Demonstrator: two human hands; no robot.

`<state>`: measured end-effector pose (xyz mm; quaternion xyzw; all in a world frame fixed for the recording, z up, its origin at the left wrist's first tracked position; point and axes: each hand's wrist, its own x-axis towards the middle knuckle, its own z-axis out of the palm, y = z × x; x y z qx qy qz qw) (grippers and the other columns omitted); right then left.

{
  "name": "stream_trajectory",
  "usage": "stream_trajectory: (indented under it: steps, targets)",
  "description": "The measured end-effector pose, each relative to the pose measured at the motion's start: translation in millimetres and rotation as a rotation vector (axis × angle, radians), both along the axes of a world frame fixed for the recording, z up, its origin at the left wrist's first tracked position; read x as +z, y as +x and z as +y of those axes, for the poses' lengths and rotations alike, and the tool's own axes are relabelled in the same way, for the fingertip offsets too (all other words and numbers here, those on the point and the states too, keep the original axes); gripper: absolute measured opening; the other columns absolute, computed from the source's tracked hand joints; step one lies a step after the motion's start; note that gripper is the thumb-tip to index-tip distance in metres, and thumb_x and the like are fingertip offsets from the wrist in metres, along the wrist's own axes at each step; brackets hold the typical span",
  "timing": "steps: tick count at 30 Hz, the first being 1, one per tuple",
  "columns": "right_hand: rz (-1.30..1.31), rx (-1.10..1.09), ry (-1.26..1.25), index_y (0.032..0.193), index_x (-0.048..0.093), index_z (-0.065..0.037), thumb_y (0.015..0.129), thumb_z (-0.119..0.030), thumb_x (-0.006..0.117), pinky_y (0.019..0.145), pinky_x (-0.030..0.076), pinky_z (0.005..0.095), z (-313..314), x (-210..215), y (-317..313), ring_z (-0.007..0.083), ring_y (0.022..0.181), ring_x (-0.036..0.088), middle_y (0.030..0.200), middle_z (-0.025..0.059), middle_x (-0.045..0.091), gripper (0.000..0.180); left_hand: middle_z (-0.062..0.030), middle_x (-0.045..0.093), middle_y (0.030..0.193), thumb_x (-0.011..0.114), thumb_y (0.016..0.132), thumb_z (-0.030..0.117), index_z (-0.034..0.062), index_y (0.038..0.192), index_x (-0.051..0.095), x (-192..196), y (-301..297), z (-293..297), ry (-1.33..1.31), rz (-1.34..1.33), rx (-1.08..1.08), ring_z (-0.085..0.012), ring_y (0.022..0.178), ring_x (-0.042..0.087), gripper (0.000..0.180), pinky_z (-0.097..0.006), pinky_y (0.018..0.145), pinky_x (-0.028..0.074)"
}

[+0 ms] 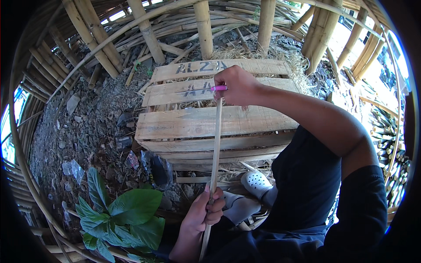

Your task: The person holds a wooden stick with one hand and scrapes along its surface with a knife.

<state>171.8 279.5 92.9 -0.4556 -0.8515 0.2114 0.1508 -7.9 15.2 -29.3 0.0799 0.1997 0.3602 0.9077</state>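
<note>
A long, thin bamboo strip [216,144] runs upright through the middle of the view, its far end meeting my right hand. Low in the view, my left hand [206,209] is closed round the strip's near part. My right hand [239,86], over the wooden crate [184,122], is closed on a small knife [219,88] with a pink handle. Its narrow blade points left, across the strip's far end. My fingers hide part of the handle, so I cannot tell whether they also pinch the strip.
Bamboo posts [203,30] and rails enclose the space. A leafy green plant [133,212] grows at the near left, with a crumpled plastic bag [157,170] beyond it. Stony soil [87,131] lies leftward. My grey clog [258,183] stands by the crate; cut bamboo [386,144] is stacked right.
</note>
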Motion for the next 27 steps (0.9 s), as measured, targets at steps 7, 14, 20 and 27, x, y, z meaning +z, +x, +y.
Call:
stream_trajectory:
  steps: [7,14,20,27]
  targets:
    - [0.104,0.021,0.075,0.077,0.066,-0.001,0.075,-0.012,0.074,0.067,0.051,0.0365,8,-6,1,0.0249,0.072,0.066,0.076,0.0134,0.066,0.014,0.0065,0.024,0.062,0.031,0.099,0.052,0.0144,0.089,0.038,2,0,-1,0.0,0.018,0.002,-0.0016,0.043,0.016,0.04,-0.02,0.036,0.012]
    - [0.193,-0.085,-0.113,0.076,0.063,0.002,0.077,-0.016,0.077,0.065,0.047,0.0368,10,-2,1,0.0207,0.067,0.059,0.072,0.0145,0.063,0.022,0.0065,0.024,0.061,0.031,0.099,0.052,0.0145,0.089,0.038,3,0,0,0.001,0.012,0.004,-0.0017,0.043,0.016,0.04,-0.02,0.036,0.012]
    - [0.236,-0.241,-0.187,0.084,0.064,0.002,0.079,-0.02,0.076,0.062,0.045,0.035,15,-4,0,0.0158,0.064,0.053,0.072,0.0065,0.061,0.025,0.0064,0.023,0.061,0.031,0.099,0.052,0.0147,0.089,0.038,4,0,-1,-0.004,-0.005,-0.01,-0.0018,0.042,0.015,0.04,-0.02,0.035,0.012]
    - [0.359,-0.338,-0.476,0.091,0.067,0.002,0.079,-0.027,0.076,0.066,0.045,0.0345,22,-4,5,0.0158,0.071,0.057,0.077,0.0089,0.062,0.032,0.0066,0.024,0.061,0.031,0.099,0.052,0.0148,0.089,0.038,5,0,-1,0.023,0.015,-0.01,-0.0018,0.042,0.016,0.039,-0.02,0.035,0.012]
